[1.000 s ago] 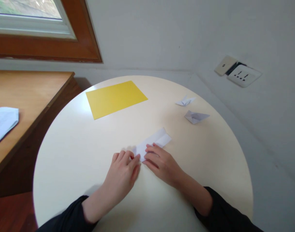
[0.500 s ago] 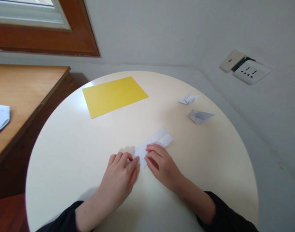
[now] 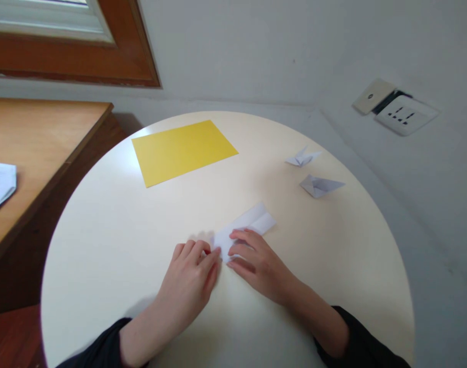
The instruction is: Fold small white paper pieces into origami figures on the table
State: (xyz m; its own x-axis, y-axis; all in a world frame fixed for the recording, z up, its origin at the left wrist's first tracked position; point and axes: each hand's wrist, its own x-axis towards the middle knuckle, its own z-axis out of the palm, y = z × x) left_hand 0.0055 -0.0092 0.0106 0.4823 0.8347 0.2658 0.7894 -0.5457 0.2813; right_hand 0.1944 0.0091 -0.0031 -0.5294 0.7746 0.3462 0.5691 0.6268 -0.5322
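A folded strip of white paper (image 3: 239,226) lies slantwise on the round white table, its far end pointing up to the right with a crease along it. At its near left end, my left hand (image 3: 191,273) is closed, thumb and curled fingers pinching the paper's edge. My right hand (image 3: 258,266) rests over the near right side of the strip, fingers apart and slightly bent. Its fingertips are on or just above the paper; which one I cannot tell. The near corner is partly hidden by both hands.
A yellow sheet (image 3: 183,152) lies flat at the table's far left. Two folded white paper pieces, a winged one (image 3: 302,158) and a boat-like one (image 3: 321,186), sit at the right. A wooden desk (image 3: 45,122) stands left; a wall socket (image 3: 404,115) is at right.
My right hand's fingers have spread, with the thumb shifting down and away from the others. My left hand stays pinched at the paper's end. The view has shifted slightly.
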